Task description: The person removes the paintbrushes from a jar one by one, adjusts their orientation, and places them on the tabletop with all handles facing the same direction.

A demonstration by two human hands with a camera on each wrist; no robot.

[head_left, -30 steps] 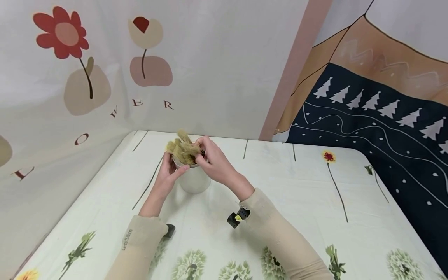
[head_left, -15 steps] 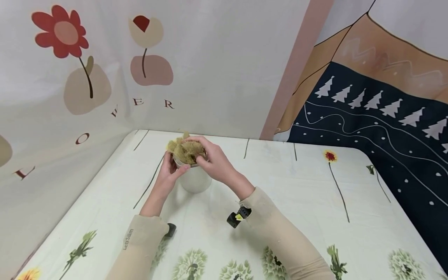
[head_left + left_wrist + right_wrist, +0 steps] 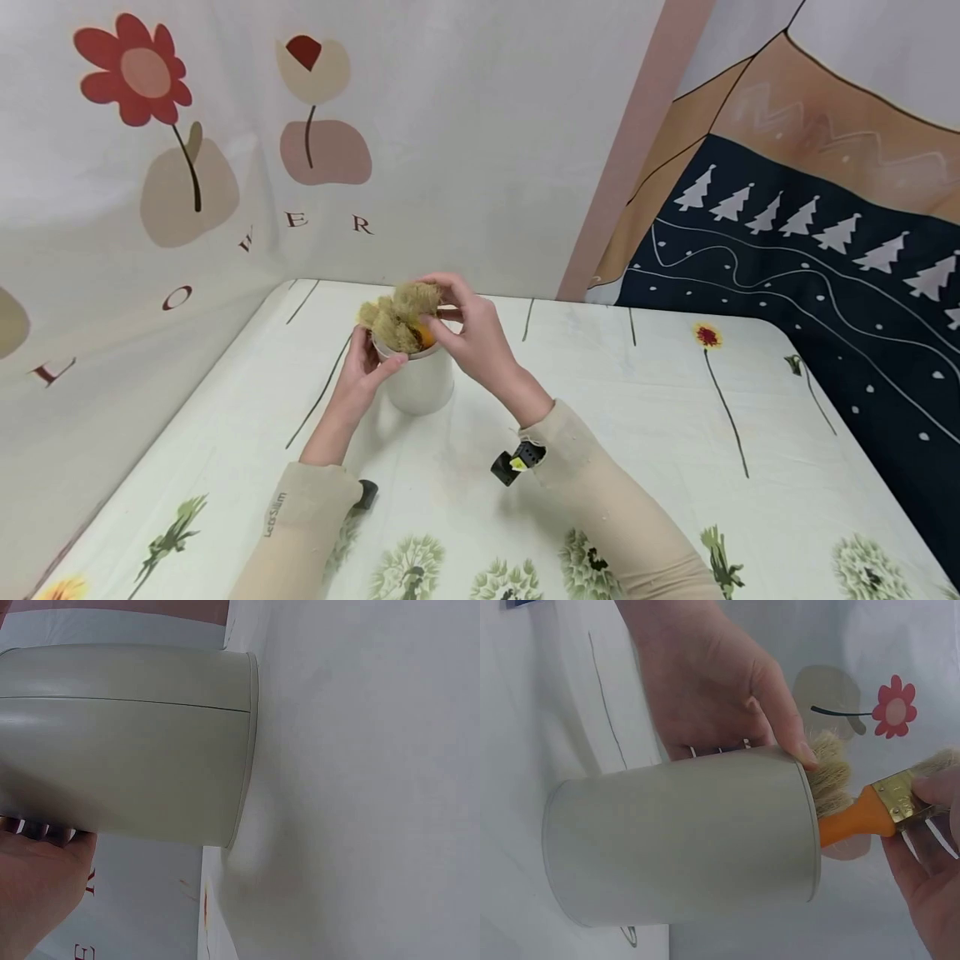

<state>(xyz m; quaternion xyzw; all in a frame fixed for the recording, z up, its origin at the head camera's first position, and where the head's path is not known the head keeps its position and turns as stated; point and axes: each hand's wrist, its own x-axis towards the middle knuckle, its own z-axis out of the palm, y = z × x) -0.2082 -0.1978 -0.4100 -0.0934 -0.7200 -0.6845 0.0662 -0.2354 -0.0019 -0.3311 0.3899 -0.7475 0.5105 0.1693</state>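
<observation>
A pale grey-white cylindrical canister [image 3: 420,390] stands upright on the table, with several brushes [image 3: 392,325] in it, bristles up. My left hand [image 3: 352,390] grips its left side near the top, the thumb at the rim. In the right wrist view, my right hand [image 3: 937,862] pinches a paintbrush [image 3: 859,819] by its gold metal band and bristles. This brush has an orange handle, partly drawn up out of the canister; its lower end is hidden inside. The other brushes' bristles [image 3: 829,776] show at the rim beside the left thumb.
The table is covered by a white cloth [image 3: 600,400] printed with flowers and stems. Behind it hangs a pale curtain [image 3: 480,150] with flower prints. A dark blue fabric with white trees [image 3: 750,242] hangs on the right. A camera sits on each wrist.
My right hand has shifted its grip on the bristles and risen up and right, lifting the paintbrush so its orange handle shows. The left hand and canister stay in place.
</observation>
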